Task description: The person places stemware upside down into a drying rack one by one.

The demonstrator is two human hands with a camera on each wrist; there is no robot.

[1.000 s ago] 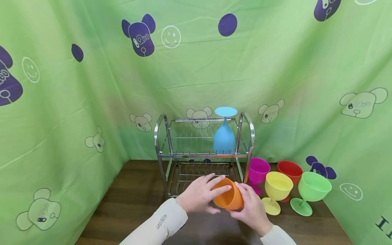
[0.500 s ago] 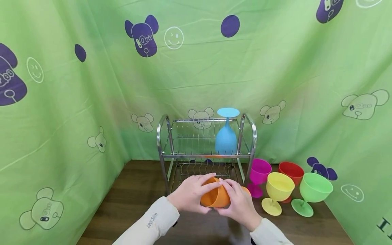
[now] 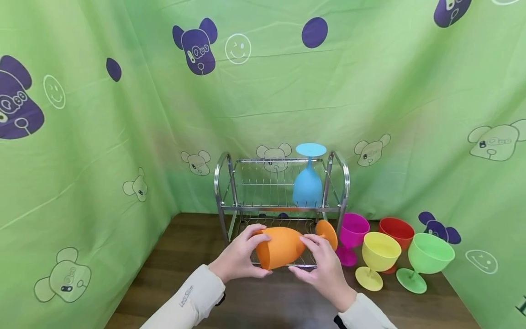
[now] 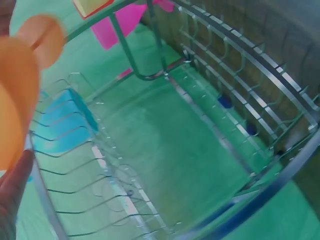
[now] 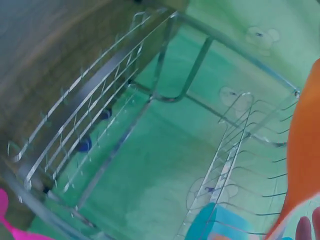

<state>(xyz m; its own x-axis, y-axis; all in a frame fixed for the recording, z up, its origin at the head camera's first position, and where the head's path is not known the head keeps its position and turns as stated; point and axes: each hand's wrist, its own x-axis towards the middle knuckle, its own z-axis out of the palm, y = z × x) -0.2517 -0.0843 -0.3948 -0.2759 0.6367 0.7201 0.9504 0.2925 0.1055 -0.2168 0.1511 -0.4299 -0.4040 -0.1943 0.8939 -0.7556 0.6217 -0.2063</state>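
Observation:
An orange goblet (image 3: 283, 246) lies sideways in the air before the rack, its mouth to the left and its round foot at the right. My left hand (image 3: 238, 258) grips the rim end, fingers over the top and thumb underneath. At the stem end, my right hand (image 3: 324, 272) holds the base of the bowl between fingers and thumb; the stem is mostly hidden. Both wrist views catch the goblet only at the edge, as a blurred orange bowl (image 4: 17, 95) and an orange side (image 5: 306, 150). A blue goblet (image 3: 307, 187) stands upside down on the rack's upper tier.
The two-tier metal dish rack (image 3: 223, 210) stands on the dark wooden table (image 3: 164, 269). To its right, upright goblets stand close together: magenta (image 3: 354, 228), yellow (image 3: 380, 251), red (image 3: 396, 230) and light green (image 3: 431, 253). A green printed cloth (image 3: 263, 91) hangs behind and at both sides.
The orange goblet has turned from mouth toward me to sideways, so its foot now shows at the right. My left hand has moved left with the rim.

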